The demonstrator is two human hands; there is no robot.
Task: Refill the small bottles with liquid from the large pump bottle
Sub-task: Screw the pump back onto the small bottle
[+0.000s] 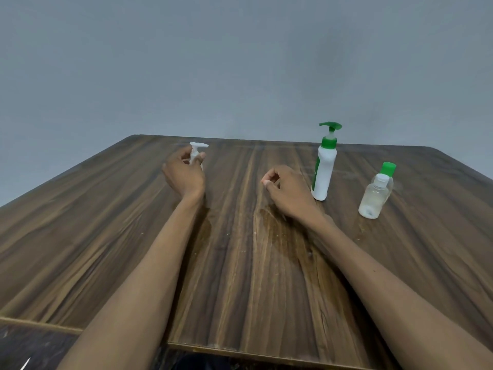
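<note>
Scanning outward: right hand [288, 193] is rested on desk [240, 276], fingers loosely curled, empty. Two capped small bottles [373, 200] are stood beside large pump bottle [324, 172]. Farther, left hand [184, 173] fingers are clamped on white pump-top bottle [198, 150]; best kept upright.

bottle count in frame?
4: white-pump bottle gripped by left hand; large green-pump bottle beside right hand; white-capped clear bottle far right, green-capped bottle partly hidden behind it.

One large pump bottle [324, 172]; two small capped bottles [373, 200] [388, 168]; one small white-pump bottle [198, 146]; one table [106, 236].
</note>
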